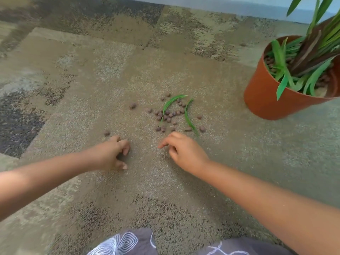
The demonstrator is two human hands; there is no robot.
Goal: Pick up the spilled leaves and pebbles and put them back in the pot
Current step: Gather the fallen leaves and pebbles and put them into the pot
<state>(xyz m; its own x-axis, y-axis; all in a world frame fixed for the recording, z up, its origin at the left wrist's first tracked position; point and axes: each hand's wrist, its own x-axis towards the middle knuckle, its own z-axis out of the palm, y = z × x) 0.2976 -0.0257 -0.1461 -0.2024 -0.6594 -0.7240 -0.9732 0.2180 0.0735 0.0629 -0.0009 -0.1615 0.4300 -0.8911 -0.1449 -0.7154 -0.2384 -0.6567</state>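
Several small brown pebbles [168,115] lie scattered on the carpet in the middle of the view. Two thin green leaves lie among them, one curved leaf [172,103] at the top and a second leaf [189,117] to its right. An orange pot [265,96] with a green plant and more pebbles stands at the right. My left hand [112,153] hovers low over the carpet with curled fingers, just below a lone pebble [107,133]. My right hand [181,150] is just below the pebble cluster, fingers loosely bent; neither hand visibly holds anything.
The floor is patchy brown and grey carpet [73,70]. A pale wall base [220,4] runs along the top. One larger pebble [132,105] lies apart at the left of the cluster. Patterned grey fabric [128,243] on my legs shows at the bottom edge.
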